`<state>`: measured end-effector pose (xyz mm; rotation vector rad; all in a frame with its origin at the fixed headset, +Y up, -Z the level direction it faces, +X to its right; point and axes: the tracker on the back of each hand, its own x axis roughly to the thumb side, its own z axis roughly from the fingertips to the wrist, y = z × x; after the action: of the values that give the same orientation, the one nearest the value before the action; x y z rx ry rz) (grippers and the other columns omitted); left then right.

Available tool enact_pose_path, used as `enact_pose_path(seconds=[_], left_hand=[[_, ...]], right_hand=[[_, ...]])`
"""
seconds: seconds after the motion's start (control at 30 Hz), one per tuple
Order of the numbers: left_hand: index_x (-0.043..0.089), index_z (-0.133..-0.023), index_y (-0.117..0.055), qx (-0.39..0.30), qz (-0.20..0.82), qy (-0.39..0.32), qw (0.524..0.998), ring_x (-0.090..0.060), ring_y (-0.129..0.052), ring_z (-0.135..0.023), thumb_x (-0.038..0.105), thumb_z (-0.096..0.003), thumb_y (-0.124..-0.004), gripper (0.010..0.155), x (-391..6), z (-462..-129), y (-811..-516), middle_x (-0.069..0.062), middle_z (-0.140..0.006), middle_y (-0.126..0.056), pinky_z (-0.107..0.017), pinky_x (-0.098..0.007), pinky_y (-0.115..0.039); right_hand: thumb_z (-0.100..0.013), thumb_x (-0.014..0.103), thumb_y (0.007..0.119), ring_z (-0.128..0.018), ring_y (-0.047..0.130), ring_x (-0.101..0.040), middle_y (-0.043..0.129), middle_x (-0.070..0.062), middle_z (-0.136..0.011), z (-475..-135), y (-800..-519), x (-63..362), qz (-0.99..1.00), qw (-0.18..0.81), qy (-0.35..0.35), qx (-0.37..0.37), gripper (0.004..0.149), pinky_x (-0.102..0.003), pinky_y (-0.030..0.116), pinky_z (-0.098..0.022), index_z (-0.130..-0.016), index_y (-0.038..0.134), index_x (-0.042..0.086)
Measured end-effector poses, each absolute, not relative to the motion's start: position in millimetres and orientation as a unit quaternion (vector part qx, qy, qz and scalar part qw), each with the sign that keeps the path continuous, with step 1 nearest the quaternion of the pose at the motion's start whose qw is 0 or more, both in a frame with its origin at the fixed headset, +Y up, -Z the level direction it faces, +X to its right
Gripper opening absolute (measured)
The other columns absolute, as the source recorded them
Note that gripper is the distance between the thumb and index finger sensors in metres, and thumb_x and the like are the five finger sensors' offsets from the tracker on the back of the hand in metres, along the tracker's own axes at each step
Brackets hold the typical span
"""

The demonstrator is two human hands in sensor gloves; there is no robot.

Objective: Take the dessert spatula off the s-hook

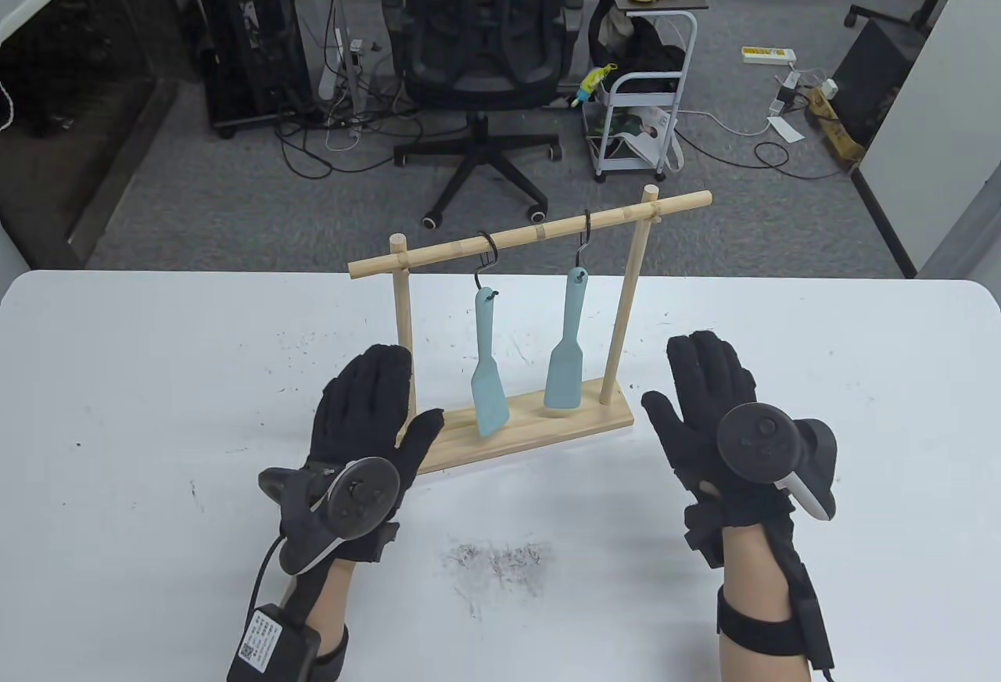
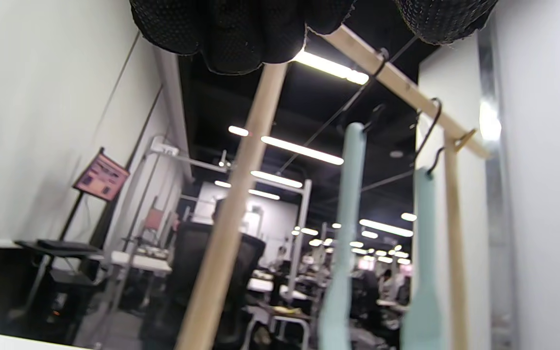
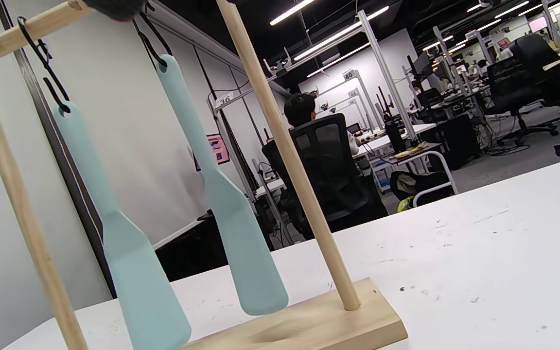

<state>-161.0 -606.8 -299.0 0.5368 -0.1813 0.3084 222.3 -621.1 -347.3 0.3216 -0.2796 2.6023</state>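
A wooden rack (image 1: 532,432) stands mid-table with a cross bar (image 1: 532,235). Two pale blue dessert spatulas hang from it on black s-hooks: the left spatula (image 1: 486,369) on the left s-hook (image 1: 486,253), the right spatula (image 1: 566,349) on the right s-hook (image 1: 583,238). Both also show in the right wrist view (image 3: 134,262) (image 3: 231,214) and the left wrist view (image 2: 341,253) (image 2: 423,272). My left hand (image 1: 367,416) lies open by the rack's left post, holding nothing. My right hand (image 1: 704,400) is open, right of the rack, holding nothing.
The white table (image 1: 156,416) carries dark scuff marks (image 1: 500,561) near its front middle. Beyond the far edge stand an office chair (image 1: 485,48) and a white trolley (image 1: 641,95) on the floor.
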Motion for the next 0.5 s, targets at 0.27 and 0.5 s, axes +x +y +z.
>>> enact_pose_path(seconds=[0.27,0.5], left_hand=[[0.025,-0.123,-0.033,0.145,0.243,-0.121,0.952,-0.032,-0.066,-0.114,0.067,-0.0554,-0.065,0.086,-129,-316,-604,-0.005,-0.127,-0.053,-0.085,-0.050,-0.062],[0.020,-0.122,-0.022,0.102,0.290,-0.075,0.949,-0.035,-0.056,-0.116,0.062,-0.0567,-0.068,0.090,-113,-351,-611,-0.010,-0.128,-0.042,-0.086,-0.052,-0.056]], right_hand=[[-0.053,0.058,0.068,-0.107,0.046,-0.050,0.041,-0.016,-0.121,-343,-616,222,0.949,0.264,-0.109,0.131,0.075,-0.066,0.041,-0.073,-0.114,0.049,0.019],[-0.053,0.058,0.068,-0.107,0.047,-0.050,0.041,-0.017,-0.121,-340,-612,224,0.943,0.278,-0.116,0.140,0.075,-0.066,0.042,-0.073,-0.114,0.049,0.019]])
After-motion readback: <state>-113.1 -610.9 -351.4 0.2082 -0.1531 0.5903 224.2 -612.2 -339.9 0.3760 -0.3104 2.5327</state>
